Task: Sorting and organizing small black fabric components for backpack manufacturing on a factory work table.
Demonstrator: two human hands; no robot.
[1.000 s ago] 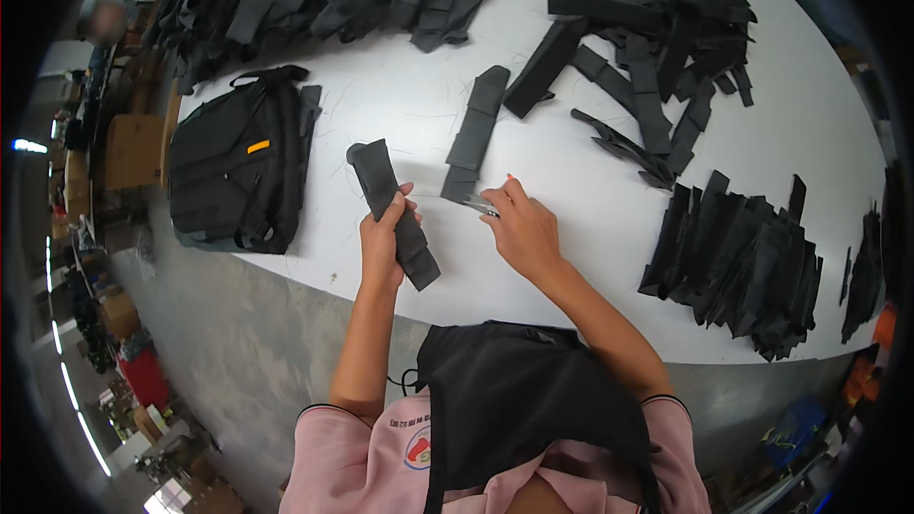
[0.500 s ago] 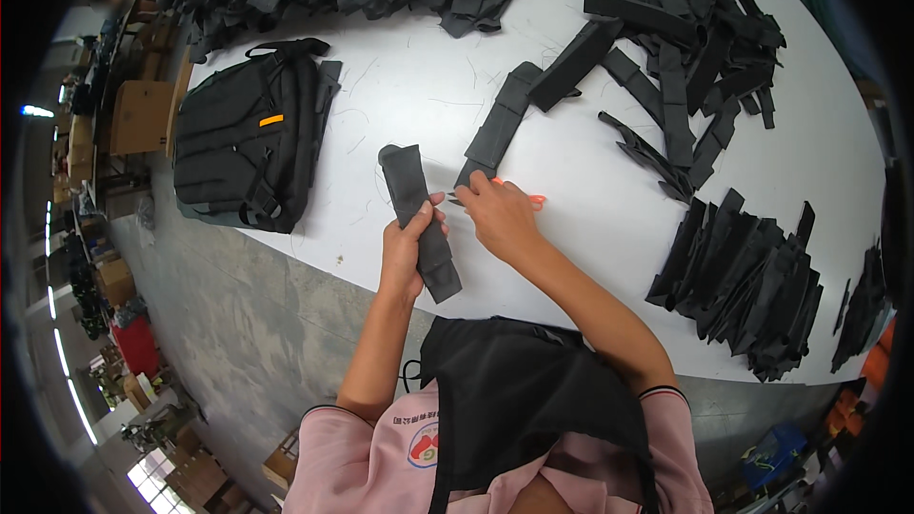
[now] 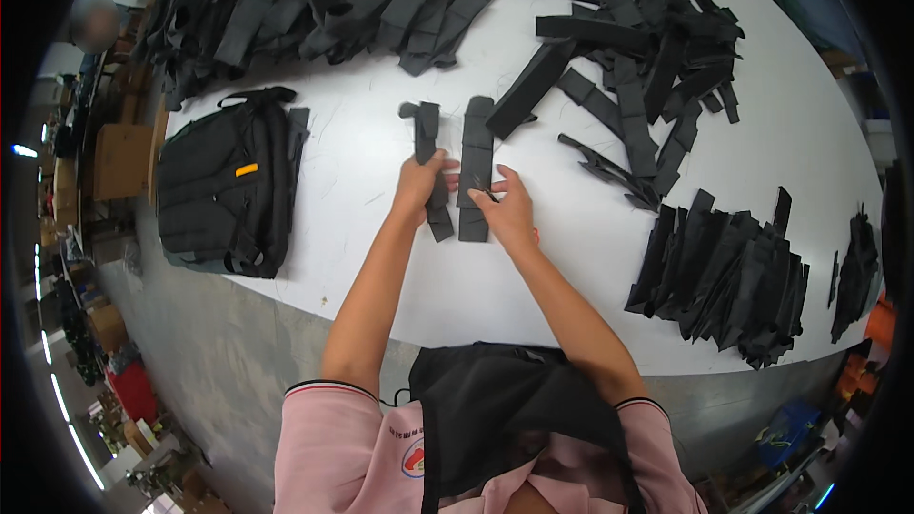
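Observation:
My left hand (image 3: 419, 186) is closed around a narrow black fabric strip (image 3: 427, 138) that stands roughly upright in the view, its lower end showing below my fingers. Just to the right, a second black strip (image 3: 476, 148) lies lengthwise on the white table. My right hand (image 3: 511, 214) is closed on small scissors (image 3: 490, 195), whose blades point left over this second strip. Most of the scissors hides under my fingers; a bit of orange handle shows beside the palm. The fingertips of both hands are close to the lying strip.
A black backpack (image 3: 228, 186) with an orange tag lies at the left. Heaps of black strips cover the far left (image 3: 276, 9) and far right (image 3: 657, 48). A row of stacked black pieces (image 3: 719, 271) sits at the near right. The white table's (image 3: 438, 314) front edge runs before me.
Both hands have moved farther onto the table. The left one brought its strip alongside the lying strip, which is now straighter. The scissors have come over that strip.

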